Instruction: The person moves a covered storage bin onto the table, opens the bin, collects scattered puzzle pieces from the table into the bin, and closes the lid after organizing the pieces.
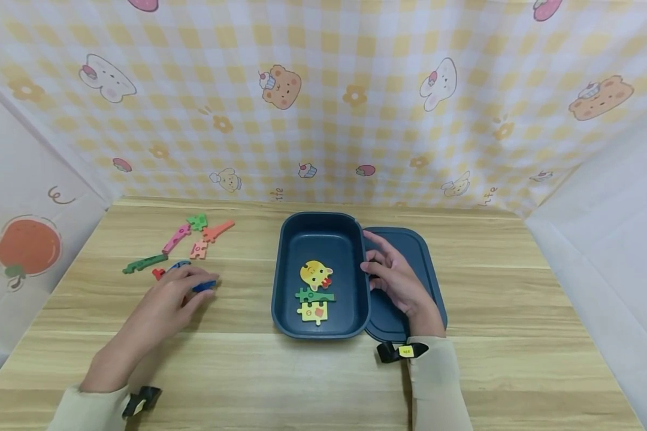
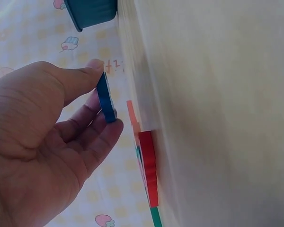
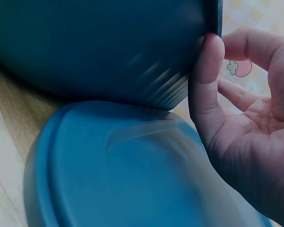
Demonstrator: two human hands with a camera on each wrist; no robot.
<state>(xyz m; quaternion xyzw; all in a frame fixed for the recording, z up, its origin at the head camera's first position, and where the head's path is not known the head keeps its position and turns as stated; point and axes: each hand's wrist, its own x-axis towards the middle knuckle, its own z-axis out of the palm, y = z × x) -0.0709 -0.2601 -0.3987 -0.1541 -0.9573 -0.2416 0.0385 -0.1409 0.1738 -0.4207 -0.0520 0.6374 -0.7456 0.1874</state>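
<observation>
My left hand (image 1: 175, 296) pinches a small blue puzzle piece (image 2: 106, 99) between thumb and fingertips, held above the table on the left. Beneath and beside this hand lie a red piece (image 2: 148, 165) and another blue piece (image 1: 180, 264), partly hidden by it. At the centre stands a dark blue lidless box (image 1: 321, 334). Inside it lie a yellow animal-head piece (image 1: 317, 273), a green piece (image 1: 323, 297) and a yellow square piece (image 1: 307, 312). My right hand (image 1: 399, 281) holds the box at its right side, thumb at the rim.
A dark blue lid (image 1: 410, 239) lies flat right of the box, partly under my right hand. More puzzle pieces rest at the table's back left: dark green (image 1: 145, 263), pink (image 1: 176, 239), light green (image 1: 197, 222), orange (image 1: 218, 230) and salmon (image 1: 198, 249). A checked curtain (image 1: 323, 120) hangs behind.
</observation>
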